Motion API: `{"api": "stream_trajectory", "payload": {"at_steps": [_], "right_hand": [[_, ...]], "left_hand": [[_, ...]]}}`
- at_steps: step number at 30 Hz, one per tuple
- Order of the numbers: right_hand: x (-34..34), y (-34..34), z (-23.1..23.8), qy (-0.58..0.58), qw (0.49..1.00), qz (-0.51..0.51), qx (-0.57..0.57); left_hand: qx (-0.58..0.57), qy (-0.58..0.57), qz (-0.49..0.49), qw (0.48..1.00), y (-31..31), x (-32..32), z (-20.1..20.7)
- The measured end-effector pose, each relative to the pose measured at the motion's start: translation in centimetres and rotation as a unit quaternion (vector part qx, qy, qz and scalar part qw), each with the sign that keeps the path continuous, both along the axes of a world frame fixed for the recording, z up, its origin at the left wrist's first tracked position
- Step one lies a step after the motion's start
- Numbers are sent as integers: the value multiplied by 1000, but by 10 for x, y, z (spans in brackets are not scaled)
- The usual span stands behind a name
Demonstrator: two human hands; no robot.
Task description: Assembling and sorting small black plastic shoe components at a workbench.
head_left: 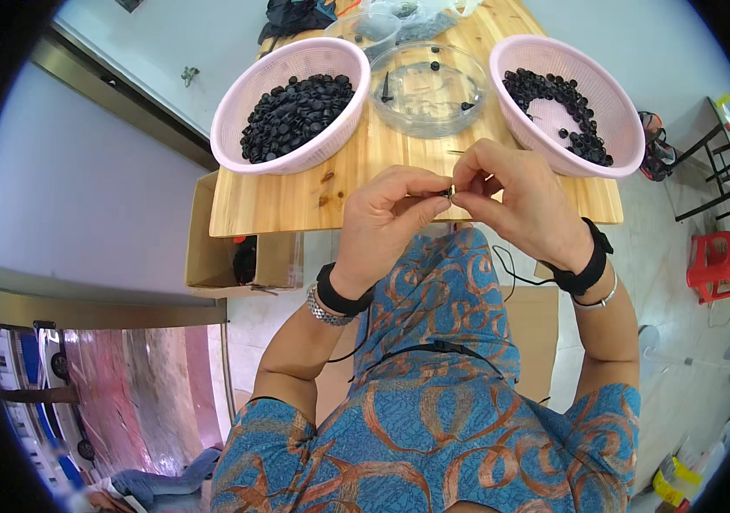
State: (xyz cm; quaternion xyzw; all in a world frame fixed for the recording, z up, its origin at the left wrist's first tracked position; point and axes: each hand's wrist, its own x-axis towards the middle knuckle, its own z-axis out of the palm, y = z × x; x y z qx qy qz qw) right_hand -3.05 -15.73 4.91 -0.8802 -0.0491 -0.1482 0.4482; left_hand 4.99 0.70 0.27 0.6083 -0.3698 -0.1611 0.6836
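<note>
Close to the table's front edge, my left hand (390, 212) pinches a small black part (446, 193) between thumb and forefinger. The fingertips of my right hand (514, 192) are closed right beside it; what they grip is too small to make out. Beyond my left hand stands a pink basket (349, 128) with a heap of small black round caps (296, 115). Past my right hand, another pink basket (626, 128) holds fewer black ring-like pieces (587, 145). Between the baskets, a clear round plastic tub (426, 128) contains a few black pieces.
The wooden table (275, 205) has a thin tool (455, 152) lying on it near my right hand. Another clear tub (373, 30) and plastic bags (425, 21) sit at its far end. A cardboard box (275, 256) stands below left; a red stool (715, 265) is at right.
</note>
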Motion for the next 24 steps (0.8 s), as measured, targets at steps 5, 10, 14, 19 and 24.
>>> {"api": "stream_trajectory", "payload": {"at_steps": [5, 10, 14, 19, 24], "right_hand": [[1, -7, -9, 10, 996, 13, 86], [-5, -9, -32, -61, 971, 9, 229], [-9, -9, -52, -111, 959, 12, 260], [-17, -22, -66, -169, 958, 11, 232], [-34, -32, -69, -182, 921, -7, 345]], "left_hand": [[21, 176, -50, 983, -1, 2, -4], [-103, 396, -122, 904, -11, 1, -19], [-104, 427, -144, 887, -22, 0, -16], [-71, 426, -194, 881, -37, -4, -8], [-1, 373, -223, 901, -59, -10, 10]]}}
